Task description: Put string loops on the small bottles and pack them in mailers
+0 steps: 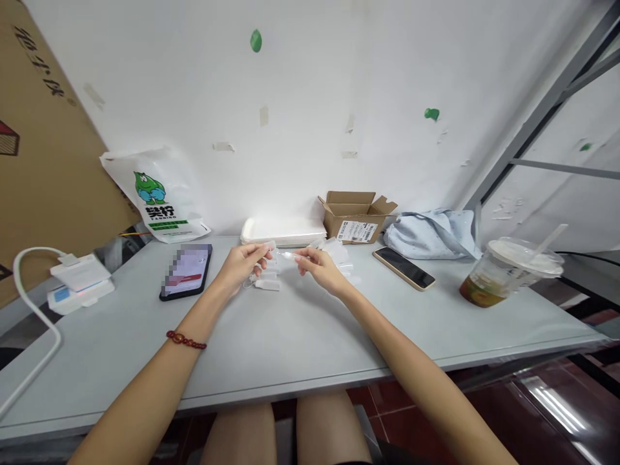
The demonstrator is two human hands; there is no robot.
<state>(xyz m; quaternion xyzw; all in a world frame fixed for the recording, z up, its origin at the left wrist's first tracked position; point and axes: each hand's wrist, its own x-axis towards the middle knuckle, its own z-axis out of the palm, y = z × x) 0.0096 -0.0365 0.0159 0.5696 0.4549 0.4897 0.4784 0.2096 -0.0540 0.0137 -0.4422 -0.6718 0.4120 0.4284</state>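
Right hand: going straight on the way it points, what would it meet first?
Likely the left hand, since the right hand points across at it; a single head view leaves their depths unclear.

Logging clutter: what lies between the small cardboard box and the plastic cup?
In the head view: a pale blue bag and, nearer the camera, a phone.

The single camera sat on the person's head, above the near side of the table [295,342]. It faced forward and downward across the table, toward the wall [310,84] behind it. It was quite near, yet the view was wide: it took in both ends of the table and also the person's thighs [242,433] below its front edge.
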